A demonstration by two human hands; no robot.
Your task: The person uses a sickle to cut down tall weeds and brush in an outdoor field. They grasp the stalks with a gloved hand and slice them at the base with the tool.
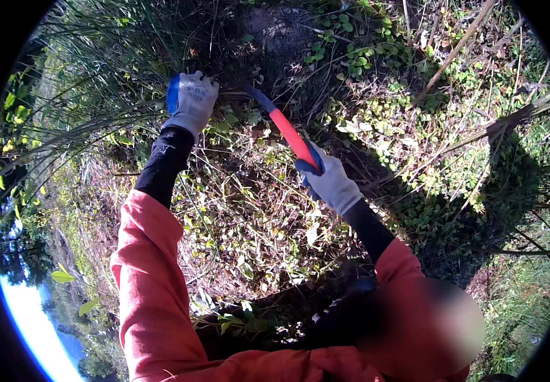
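Observation:
My left hand [194,98], in a white knit glove with a blue coated palm, is closed around a bunch of long grass stalks [69,136]. The stalks trail out to the left, and a short stretch of stems shows on the hand's right side. My right hand [330,179], gloved alike, grips the red handle [294,136] of a sickle. Its dark blade [259,98] points up and left towards the stems beside my left hand. The blade's tip is lost in shade among the stems, so I cannot tell whether it touches them.
Tall green grass [112,52] stands at the upper left. Low leafy plants [361,57] and dry litter [256,205] cover the ground. Several long dry stems [461,45] slant across the right side. A leafy sprig [89,303] rises at the lower left.

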